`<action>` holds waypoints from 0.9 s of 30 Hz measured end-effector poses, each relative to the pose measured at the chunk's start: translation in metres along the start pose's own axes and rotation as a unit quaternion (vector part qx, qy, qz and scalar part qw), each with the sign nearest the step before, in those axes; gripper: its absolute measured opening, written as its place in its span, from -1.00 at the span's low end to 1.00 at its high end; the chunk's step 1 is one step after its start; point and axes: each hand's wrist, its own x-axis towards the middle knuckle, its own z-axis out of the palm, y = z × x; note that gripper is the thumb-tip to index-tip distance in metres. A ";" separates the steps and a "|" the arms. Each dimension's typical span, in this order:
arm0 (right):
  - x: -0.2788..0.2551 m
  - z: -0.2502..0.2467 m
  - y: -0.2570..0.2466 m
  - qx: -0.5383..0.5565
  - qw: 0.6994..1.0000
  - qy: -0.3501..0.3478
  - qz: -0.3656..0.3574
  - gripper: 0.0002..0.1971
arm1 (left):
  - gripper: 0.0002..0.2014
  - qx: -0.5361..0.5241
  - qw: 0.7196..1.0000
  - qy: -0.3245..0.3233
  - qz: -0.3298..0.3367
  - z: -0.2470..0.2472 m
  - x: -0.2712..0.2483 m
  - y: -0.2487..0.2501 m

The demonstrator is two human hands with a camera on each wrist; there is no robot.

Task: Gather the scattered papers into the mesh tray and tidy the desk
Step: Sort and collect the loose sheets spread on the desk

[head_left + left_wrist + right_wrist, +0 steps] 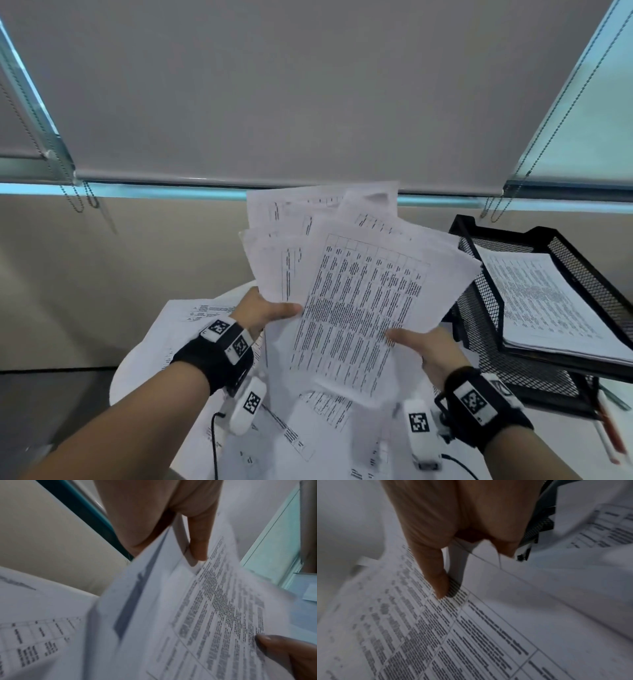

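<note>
Both hands hold a fanned bunch of printed papers [346, 274] up above the desk. My left hand [267, 313] pinches its left edge, thumb on top; in the left wrist view the thumb [199, 543] presses the sheets [197, 615]. My right hand [424, 346] grips the lower right edge, thumb on the top sheet with a printed table; the right wrist view shows that thumb [436, 580] on the table sheet [453, 628]. The black mesh tray [479, 308] stands at the right with a stack of papers [548, 301] in its top tier.
More loose sheets [191, 329] lie scattered over the round white table [118, 380] under my hands. Red and white pens [609, 431] lie by the tray's base. A wall with a lowered grey blind [308, 85] stands behind.
</note>
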 end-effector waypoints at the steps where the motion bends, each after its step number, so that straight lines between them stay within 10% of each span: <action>1: 0.004 -0.001 -0.002 -0.001 1.000 0.001 -0.011 -0.75 | -0.47 -0.002 1.000 0.008 0.004 0.001 -0.001 0.005; 8: 0.012 0.011 -0.014 -0.031 0.998 0.014 -0.056 -0.11 | -0.55 0.014 0.999 0.012 0.046 0.016 0.000 0.014; 15: 0.007 0.013 -0.017 -0.002 0.990 -0.010 -0.141 -0.54 | -0.24 0.002 0.995 0.079 0.066 0.022 0.008 0.026; 21: 0.009 0.021 -0.015 -0.027 0.988 -0.005 -0.150 -0.75 | -0.75 0.047 0.996 0.080 0.015 0.030 0.007 0.018; 27: 0.007 0.028 -0.033 0.001 0.979 0.039 -0.199 -0.74 | -0.76 0.016 0.990 0.124 0.066 0.041 0.004 0.031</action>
